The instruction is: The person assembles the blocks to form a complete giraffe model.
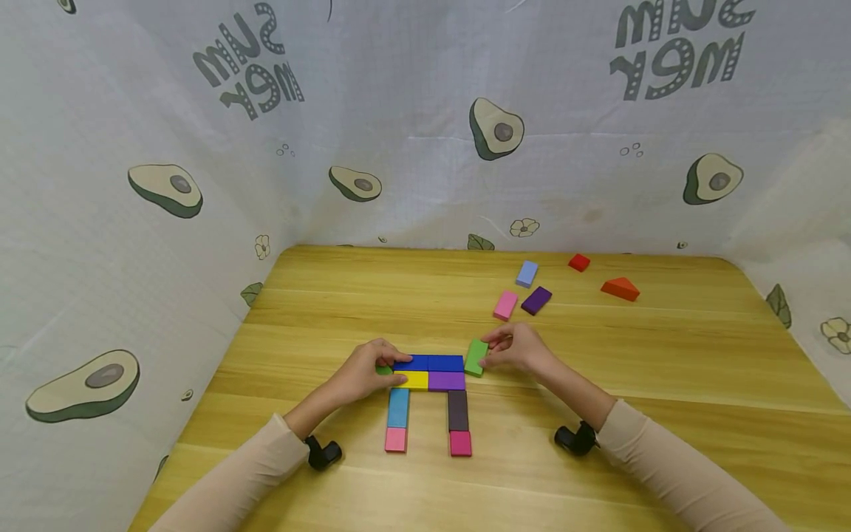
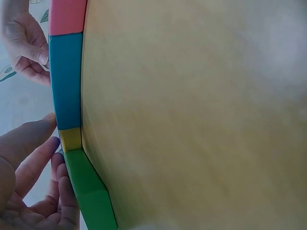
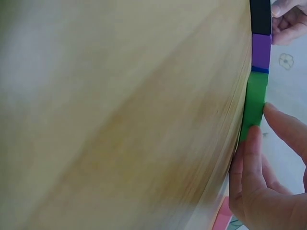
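On the table, flat blocks lie edge to edge. Two blue blocks (image 1: 445, 363) form the top row, above a yellow block (image 1: 417, 380) and a purple block (image 1: 447, 381). Below them run a light blue block (image 1: 398, 408) ending in a pink one (image 1: 395, 440), and a dark grey block (image 1: 458, 411) ending in a magenta one (image 1: 460, 444). My left hand (image 1: 364, 368) rests its fingertips on the yellow and left blue blocks, partly hiding a green block (image 2: 91, 191) at that side. My right hand (image 1: 521, 349) pinches a light green block (image 1: 476, 357), slanted against the right end.
Farther back lie a pink block (image 1: 505, 305), a dark purple block (image 1: 536, 300), a pale blue block (image 1: 527, 274), a small red block (image 1: 579, 262) and an orange-red triangular block (image 1: 621, 289). A patterned white cloth (image 1: 425, 199) hangs behind the wooden table (image 1: 319, 295).
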Demonstrator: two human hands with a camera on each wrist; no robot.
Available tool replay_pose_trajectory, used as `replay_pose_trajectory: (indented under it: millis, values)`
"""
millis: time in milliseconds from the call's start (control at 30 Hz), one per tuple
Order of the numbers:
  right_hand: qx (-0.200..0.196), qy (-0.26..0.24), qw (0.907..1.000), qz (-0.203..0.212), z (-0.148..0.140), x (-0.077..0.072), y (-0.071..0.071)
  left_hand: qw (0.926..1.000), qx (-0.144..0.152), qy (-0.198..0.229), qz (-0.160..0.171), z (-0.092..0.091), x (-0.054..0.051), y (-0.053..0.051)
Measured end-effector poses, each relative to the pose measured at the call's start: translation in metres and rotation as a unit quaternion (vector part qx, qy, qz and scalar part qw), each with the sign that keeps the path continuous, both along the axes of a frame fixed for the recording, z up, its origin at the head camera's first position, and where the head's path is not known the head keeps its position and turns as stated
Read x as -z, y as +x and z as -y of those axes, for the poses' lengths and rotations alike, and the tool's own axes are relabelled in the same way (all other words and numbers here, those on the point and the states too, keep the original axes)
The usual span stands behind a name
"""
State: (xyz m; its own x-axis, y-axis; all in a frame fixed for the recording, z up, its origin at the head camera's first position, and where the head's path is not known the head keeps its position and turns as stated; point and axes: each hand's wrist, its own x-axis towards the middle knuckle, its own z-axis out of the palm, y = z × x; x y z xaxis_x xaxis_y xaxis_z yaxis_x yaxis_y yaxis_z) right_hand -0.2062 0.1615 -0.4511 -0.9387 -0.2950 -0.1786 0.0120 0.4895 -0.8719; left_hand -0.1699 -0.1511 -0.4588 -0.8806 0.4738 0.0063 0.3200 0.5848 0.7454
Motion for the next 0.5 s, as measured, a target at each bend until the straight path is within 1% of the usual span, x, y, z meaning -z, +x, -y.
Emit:
replay_pose_trajectory:
  millis: [200, 367, 500]
  values:
    - [-0.008, -0.003, 1.0, -0.004, 0.0006, -0.0004, 0.0008, 1.0, 0.0, -0.003, -0.002, 0.0005, -0.0009, 0.0002]
    - [-0.003, 0.003, 1.0, 0.007, -0.0005, -0.0004, -0.0012, 1.0, -0.002, -0.005, -0.001, 0.0001, -0.0013, 0.0003]
    - [0.008, -0.004, 0.9999, 0.013, -0.003, -0.0005, -0.0038, 1.0, -0.002, -0.005, 0.002, -0.0005, -0.0015, 0.0004]
